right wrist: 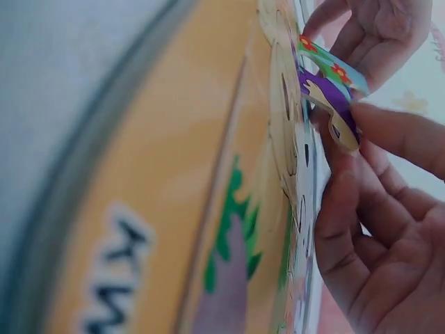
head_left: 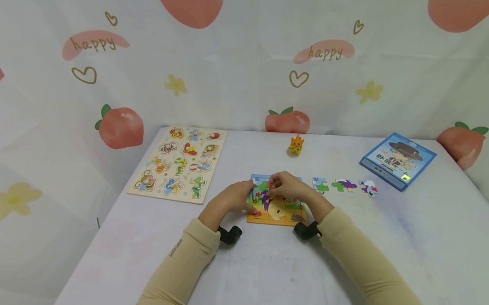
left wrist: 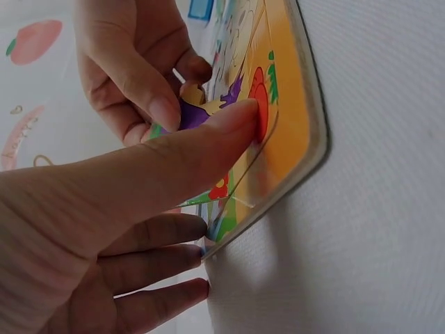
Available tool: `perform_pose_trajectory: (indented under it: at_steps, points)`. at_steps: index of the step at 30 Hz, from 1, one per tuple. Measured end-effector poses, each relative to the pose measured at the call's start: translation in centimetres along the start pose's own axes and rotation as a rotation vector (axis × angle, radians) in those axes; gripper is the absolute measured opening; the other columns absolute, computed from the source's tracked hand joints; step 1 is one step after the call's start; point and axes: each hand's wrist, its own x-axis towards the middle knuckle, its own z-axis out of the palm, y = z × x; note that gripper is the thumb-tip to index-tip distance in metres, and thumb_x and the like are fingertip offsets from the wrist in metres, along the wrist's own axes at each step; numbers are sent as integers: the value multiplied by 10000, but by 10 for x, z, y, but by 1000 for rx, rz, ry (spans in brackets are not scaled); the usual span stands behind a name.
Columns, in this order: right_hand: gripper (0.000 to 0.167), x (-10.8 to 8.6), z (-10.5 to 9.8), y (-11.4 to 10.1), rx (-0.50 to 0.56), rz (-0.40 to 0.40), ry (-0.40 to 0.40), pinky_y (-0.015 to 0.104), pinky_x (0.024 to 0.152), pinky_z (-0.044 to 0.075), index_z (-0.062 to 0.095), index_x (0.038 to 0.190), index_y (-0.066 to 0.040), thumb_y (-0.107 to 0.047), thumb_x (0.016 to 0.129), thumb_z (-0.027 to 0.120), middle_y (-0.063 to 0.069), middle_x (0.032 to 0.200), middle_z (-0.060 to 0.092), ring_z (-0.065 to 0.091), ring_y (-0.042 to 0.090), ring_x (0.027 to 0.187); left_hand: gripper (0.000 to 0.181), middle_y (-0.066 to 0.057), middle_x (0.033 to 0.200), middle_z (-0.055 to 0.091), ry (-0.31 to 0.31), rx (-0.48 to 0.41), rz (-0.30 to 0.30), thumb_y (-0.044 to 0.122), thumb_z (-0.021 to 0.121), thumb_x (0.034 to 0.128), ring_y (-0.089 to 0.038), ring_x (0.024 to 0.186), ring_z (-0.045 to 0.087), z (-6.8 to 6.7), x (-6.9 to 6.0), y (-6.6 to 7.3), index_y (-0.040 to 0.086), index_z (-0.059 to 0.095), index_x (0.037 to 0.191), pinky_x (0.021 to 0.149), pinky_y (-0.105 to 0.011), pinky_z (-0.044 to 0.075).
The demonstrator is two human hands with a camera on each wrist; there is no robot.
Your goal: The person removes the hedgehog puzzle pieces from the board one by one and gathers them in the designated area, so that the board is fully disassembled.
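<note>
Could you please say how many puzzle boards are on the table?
2: the small puzzle board, partly covered by the left hand and right hand, and the larger wooden board, farther left.

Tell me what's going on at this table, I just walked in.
A person is working on a jigsaw with both hands. The right hand pinches a piece with purple on it, tilted over the puzzle board, while the left hand is at the board's left side, thumb on its surface. The board is partly filled, and three loose pieces lie to its right. A blue box sits farther right.
</note>
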Motion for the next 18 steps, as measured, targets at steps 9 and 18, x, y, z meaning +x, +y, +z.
perform_pose_trajectory:
  at_steps: [9, 18]
  points:
    - [121, -3, 1, 4, 70, 22, 10, 215, 550, 428, 576, 910, 12, -95, 881, 625, -3, 709, 587, 497, 106, 599, 829, -119, 1486, 362, -7, -4, -9, 327, 765, 761, -272, 1368, 348, 0, 2, 0, 26, 360, 1419, 1136, -401, 279]
    - [169, -9, -7, 7, 135, 25, 37, 254, 607, 487, 585, 969, 33, -120, 899, 601, 15, 743, 644, 550, 128, 639, 819, -123, 1503, 329, -2, 1, -15, 332, 765, 760, -273, 1383, 323, 1, 2, 0, 32, 374, 1415, 1142, -398, 266]
